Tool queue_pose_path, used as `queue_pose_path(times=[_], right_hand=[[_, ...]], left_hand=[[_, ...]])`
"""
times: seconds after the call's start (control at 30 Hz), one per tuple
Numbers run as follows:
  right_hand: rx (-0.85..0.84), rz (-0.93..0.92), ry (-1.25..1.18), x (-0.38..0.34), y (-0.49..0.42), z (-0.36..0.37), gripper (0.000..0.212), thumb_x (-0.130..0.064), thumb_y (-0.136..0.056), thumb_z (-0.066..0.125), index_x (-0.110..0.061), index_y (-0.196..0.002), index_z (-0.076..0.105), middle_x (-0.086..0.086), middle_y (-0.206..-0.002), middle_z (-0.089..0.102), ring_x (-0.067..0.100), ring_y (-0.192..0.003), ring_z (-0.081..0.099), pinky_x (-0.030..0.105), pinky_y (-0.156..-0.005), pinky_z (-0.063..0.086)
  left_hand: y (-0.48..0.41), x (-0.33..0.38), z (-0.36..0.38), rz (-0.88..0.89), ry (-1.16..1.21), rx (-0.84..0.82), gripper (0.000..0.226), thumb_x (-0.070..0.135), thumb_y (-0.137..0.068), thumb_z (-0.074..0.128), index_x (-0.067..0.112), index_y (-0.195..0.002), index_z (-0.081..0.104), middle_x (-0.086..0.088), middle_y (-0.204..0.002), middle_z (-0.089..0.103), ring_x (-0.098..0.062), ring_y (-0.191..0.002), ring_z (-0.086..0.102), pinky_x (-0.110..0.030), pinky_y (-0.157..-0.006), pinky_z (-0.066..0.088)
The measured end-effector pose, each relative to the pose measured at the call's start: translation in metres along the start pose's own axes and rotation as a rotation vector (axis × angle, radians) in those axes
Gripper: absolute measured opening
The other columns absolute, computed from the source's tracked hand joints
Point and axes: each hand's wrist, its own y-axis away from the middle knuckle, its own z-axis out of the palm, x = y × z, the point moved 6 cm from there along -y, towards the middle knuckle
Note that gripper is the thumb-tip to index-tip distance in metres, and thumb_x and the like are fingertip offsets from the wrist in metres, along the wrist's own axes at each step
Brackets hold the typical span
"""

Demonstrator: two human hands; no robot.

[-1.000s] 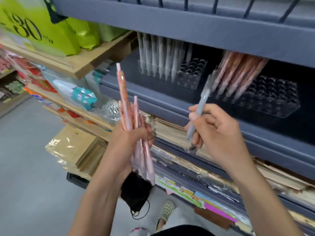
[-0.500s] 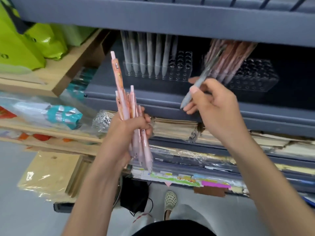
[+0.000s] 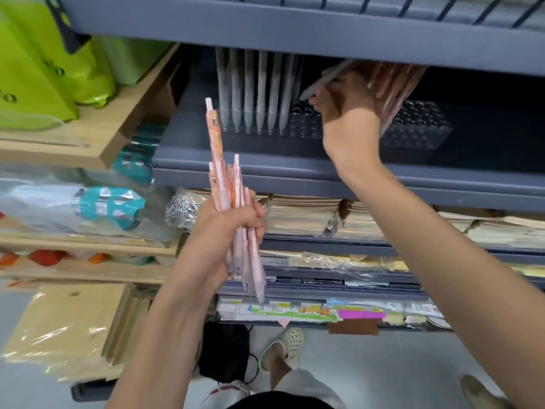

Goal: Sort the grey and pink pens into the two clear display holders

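Note:
My left hand (image 3: 227,228) grips a bundle of several pink pens (image 3: 236,208), held upright in front of the shelf edge. My right hand (image 3: 348,113) reaches into the grey shelf and pinches a single grey pen (image 3: 323,81), tilted with its tip just above the left clear holder (image 3: 303,125). In that holder several grey pens (image 3: 256,93) stand upright. The right clear holder (image 3: 418,128) carries leaning pink pens (image 3: 395,84), partly hidden behind my right hand.
The upper shelf lip (image 3: 295,31) hangs low over the holders. Green bags (image 3: 44,63) sit on a wooden shelf at left. Stacked paper goods (image 3: 324,219) fill the shelves below. A black bag (image 3: 224,349) and a sandalled foot (image 3: 286,343) are on the floor.
My right hand has risen from chest height into the shelf, carrying the grey pen up to the left holder. The left hand keeps its pink bundle; the view tilted up.

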Motion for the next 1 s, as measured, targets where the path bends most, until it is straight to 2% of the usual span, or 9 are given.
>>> queue_pose_path(times=[0.07,0.17,0.27,0.37,0.5,0.6,0.73,0.9,1.0], right_hand=[[-0.044,0.018,0.012,0.001,-0.005,0.006,0.01,-0.014,-0.098,0.051,-0.01,-0.102,0.059,0.007,-0.098,0.067,0.02,-0.092,0.062,0.033,-0.084,0.049],[-0.082,0.01,0.243,-0.002,-0.018,0.013,0.029,-0.024,-0.099,0.05,-0.005,-0.119,0.058,0.01,-0.11,0.067,0.025,-0.101,0.063,0.037,-0.089,0.049],[-0.116,0.061,0.314,0.001,-0.032,0.019,0.026,-0.02,-0.099,0.049,-0.001,-0.113,0.06,0.014,-0.107,0.07,0.032,-0.102,0.065,0.041,-0.09,0.049],[-0.165,0.026,0.425,-0.001,-0.041,0.022,0.026,-0.02,-0.098,0.048,-0.002,-0.111,0.062,0.015,-0.109,0.07,0.033,-0.104,0.063,0.038,-0.09,0.048],[-0.297,-0.007,0.559,-0.003,-0.051,0.029,0.035,-0.026,-0.1,0.043,-0.005,-0.128,0.05,0.017,-0.124,0.063,0.034,-0.115,0.059,0.037,-0.095,0.047],[-0.4,0.035,0.66,-0.001,-0.058,0.035,0.037,-0.028,-0.103,0.038,-0.008,-0.134,0.044,0.015,-0.126,0.063,0.03,-0.117,0.059,0.029,-0.086,0.042],[-0.484,0.099,0.677,-0.004,-0.065,0.039,0.039,-0.024,-0.103,0.038,-0.009,-0.139,0.037,0.015,-0.129,0.058,0.03,-0.116,0.058,0.032,-0.095,0.046],[-0.563,0.164,0.662,0.0,-0.067,0.044,0.047,-0.026,-0.105,0.035,-0.009,-0.148,0.025,0.018,-0.137,0.052,0.031,-0.12,0.056,0.045,-0.103,0.045],[-0.54,0.179,0.631,-0.002,-0.063,0.038,0.046,-0.027,-0.103,0.039,-0.012,-0.146,0.03,0.016,-0.129,0.058,0.031,-0.115,0.059,0.042,-0.101,0.048]], left_hand=[[0.002,-0.001,-0.001,-0.005,-0.011,-0.004,0.034,-0.009,-0.059,0.06,0.005,-0.091,0.057,-0.007,-0.072,0.061,-0.017,-0.054,0.055,-0.025,-0.049,0.049],[0.004,-0.004,-0.003,-0.035,-0.037,-0.002,0.036,-0.008,-0.059,0.061,0.001,-0.093,0.055,-0.006,-0.068,0.061,-0.017,-0.053,0.056,-0.025,-0.048,0.049],[0.007,-0.009,-0.002,-0.066,-0.048,-0.012,0.041,-0.006,-0.059,0.063,0.0,-0.098,0.054,-0.006,-0.067,0.061,-0.017,-0.053,0.055,-0.027,-0.048,0.049],[0.008,-0.011,0.0,-0.064,-0.016,-0.012,0.04,-0.008,-0.058,0.062,0.002,-0.096,0.054,-0.009,-0.074,0.062,-0.017,-0.054,0.056,-0.025,-0.048,0.048],[0.008,-0.015,-0.003,-0.071,0.008,-0.008,0.041,-0.009,-0.058,0.061,0.004,-0.096,0.053,-0.009,-0.075,0.063,-0.018,-0.054,0.056,-0.027,-0.048,0.048],[0.008,-0.014,-0.006,-0.067,-0.002,-0.006,0.04,-0.009,-0.059,0.061,0.004,-0.096,0.052,-0.008,-0.075,0.063,-0.018,-0.055,0.056,-0.028,-0.05,0.049],[0.008,-0.014,-0.007,-0.066,-0.015,-0.003,0.041,-0.009,-0.059,0.061,0.004,-0.096,0.052,-0.008,-0.074,0.063,-0.018,-0.054,0.056,-0.027,-0.05,0.049],[0.008,-0.017,-0.003,-0.085,-0.031,-0.003,0.039,-0.009,-0.057,0.061,0.002,-0.095,0.055,-0.007,-0.073,0.064,-0.017,-0.053,0.056,-0.026,-0.049,0.049],[0.008,-0.019,-0.001,-0.092,-0.041,-0.012,0.038,-0.008,-0.058,0.06,0.002,-0.094,0.055,-0.006,-0.072,0.064,-0.016,-0.054,0.056,-0.026,-0.05,0.049]])
